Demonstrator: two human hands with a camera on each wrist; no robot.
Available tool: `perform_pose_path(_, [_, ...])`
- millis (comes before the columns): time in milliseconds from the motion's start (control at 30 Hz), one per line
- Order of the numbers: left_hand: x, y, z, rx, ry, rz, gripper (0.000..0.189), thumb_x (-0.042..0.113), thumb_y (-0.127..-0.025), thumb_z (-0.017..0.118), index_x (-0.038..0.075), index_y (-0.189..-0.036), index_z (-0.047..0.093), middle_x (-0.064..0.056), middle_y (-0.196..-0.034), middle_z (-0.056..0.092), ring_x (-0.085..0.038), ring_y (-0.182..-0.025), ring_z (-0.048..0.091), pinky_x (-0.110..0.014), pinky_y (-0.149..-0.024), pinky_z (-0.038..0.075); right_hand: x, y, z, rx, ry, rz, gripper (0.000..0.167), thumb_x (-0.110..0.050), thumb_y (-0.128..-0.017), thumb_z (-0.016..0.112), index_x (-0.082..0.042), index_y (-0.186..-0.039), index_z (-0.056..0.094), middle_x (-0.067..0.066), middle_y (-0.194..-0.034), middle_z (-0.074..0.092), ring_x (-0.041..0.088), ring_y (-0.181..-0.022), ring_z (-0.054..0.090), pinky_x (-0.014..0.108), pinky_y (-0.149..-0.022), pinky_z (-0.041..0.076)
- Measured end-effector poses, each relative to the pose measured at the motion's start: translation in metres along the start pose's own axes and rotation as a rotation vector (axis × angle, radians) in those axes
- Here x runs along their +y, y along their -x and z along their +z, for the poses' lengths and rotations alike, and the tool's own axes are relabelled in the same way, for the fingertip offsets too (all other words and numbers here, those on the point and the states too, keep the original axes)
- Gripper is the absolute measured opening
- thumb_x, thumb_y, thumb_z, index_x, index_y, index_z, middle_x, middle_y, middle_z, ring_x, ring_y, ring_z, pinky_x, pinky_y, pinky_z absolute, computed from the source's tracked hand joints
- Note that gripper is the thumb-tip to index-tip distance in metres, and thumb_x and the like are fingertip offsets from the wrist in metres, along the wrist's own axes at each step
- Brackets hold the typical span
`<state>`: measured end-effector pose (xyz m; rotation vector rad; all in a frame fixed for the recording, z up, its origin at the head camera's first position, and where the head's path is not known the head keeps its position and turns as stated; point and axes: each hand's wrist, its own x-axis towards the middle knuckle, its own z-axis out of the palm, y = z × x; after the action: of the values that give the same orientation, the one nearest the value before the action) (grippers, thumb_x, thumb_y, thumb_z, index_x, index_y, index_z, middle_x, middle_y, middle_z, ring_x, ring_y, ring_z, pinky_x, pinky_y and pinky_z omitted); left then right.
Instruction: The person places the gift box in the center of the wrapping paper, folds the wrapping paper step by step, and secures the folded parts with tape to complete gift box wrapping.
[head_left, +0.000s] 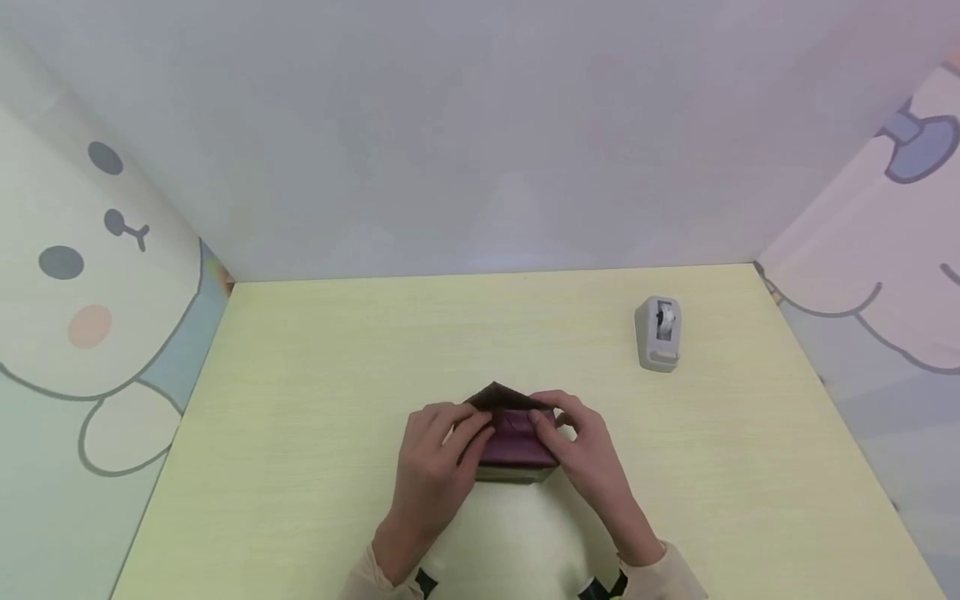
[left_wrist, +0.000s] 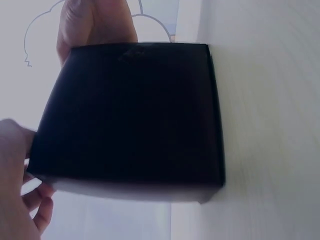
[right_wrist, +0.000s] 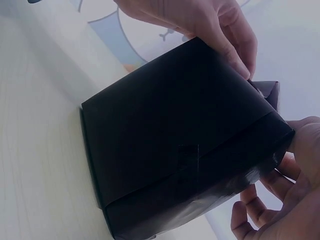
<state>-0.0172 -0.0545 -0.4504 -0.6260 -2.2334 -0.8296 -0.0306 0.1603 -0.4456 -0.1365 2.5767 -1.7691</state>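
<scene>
A box wrapped in dark purple paper point(head_left: 517, 452) stands on the table between both hands. At its far upper side a pointed paper flap point(head_left: 496, 395) sticks up, and folded purple paper lies in front of it. My left hand point(head_left: 437, 462) holds the box's upper left part, with its fingertips on the folded paper. Opposite it, my right hand point(head_left: 585, 446) grips the upper right corner, thumb on the paper and fingers behind. The right wrist view shows a strip of clear tape point(right_wrist: 188, 165) across a paper seam on the dark side.
A grey tape dispenser point(head_left: 660, 333) with a roll of tape stands at the back right of the pale yellow table point(head_left: 315, 358). A plain wall rises behind the table, and panels with cartoon figures flank it.
</scene>
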Motion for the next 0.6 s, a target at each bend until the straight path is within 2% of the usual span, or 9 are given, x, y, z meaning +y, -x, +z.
perform_pose_path(100, [-0.002,0.001,-0.002,-0.031,-0.010,0.048,0.015,0.019,-0.098,0.072,0.009,-0.105,0.081,-0.002,-0.103,0.073,-0.021,-0.095,0.064,-0.039,-0.080,0.050,0.000,0.000,0.000,-0.008,0.000,-0.007,0.015,-0.023,-0.100,0.071,-0.028,-0.114,0.075,-0.008,-0.109,0.075,0.006,-0.096,0.061,0.026,-0.085,0.049])
perform_pose_path(233, [-0.003,0.003,-0.005,-0.088,-0.042,0.086,0.027,0.026,-0.107,0.059,0.011,-0.111,0.081,-0.002,-0.106,0.072,-0.023,-0.101,0.062,-0.040,-0.082,0.050,0.000,0.000,0.000,-0.022,-0.010,-0.013,0.015,-0.024,-0.101,0.070,-0.030,-0.113,0.074,-0.010,-0.112,0.075,0.007,-0.097,0.062,0.026,-0.086,0.049])
perform_pose_path(400, [-0.001,0.007,-0.007,-0.175,-0.113,0.114,0.037,0.031,-0.110,0.048,0.013,-0.122,0.078,-0.003,-0.118,0.069,-0.025,-0.110,0.058,-0.042,-0.085,0.047,-0.001,0.001,0.000,-0.023,-0.005,-0.007,0.015,-0.024,-0.101,0.070,-0.031,-0.113,0.074,-0.010,-0.112,0.075,0.007,-0.098,0.062,0.027,-0.086,0.048])
perform_pose_path(600, [0.003,0.011,-0.005,-0.177,-0.192,0.157,0.040,0.031,-0.110,0.045,0.011,-0.129,0.074,-0.004,-0.126,0.069,-0.026,-0.115,0.057,-0.044,-0.089,0.045,-0.001,0.001,0.000,-0.023,0.008,-0.008,0.015,-0.025,-0.101,0.069,-0.032,-0.114,0.074,-0.012,-0.113,0.075,0.007,-0.099,0.062,0.027,-0.086,0.048])
